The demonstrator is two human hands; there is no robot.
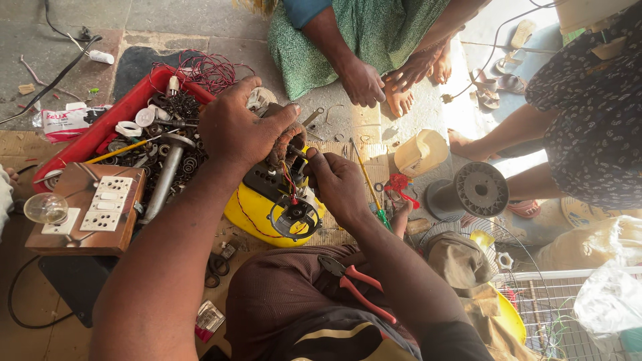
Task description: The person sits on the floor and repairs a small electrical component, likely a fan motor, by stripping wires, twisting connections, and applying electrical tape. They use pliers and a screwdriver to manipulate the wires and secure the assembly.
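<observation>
My left hand (235, 127) grips a brown wound motor coil (286, 139) held above a yellow fan motor housing (249, 212). My right hand (338, 182) pinches thin wires beside the coil, right next to the left hand. Red and black leads run down to a round black part (294, 218) resting on the housing. Red-handled pliers (353, 282) lie on my lap.
A red tray (127, 110) of metal parts and a hammer sits at left. A wooden switchboard (87, 207) with a bulb lies in front of it. A green screwdriver (372, 190), a black spool (476, 190), a fan guard (508, 267) and two other people's hands and feet lie beyond.
</observation>
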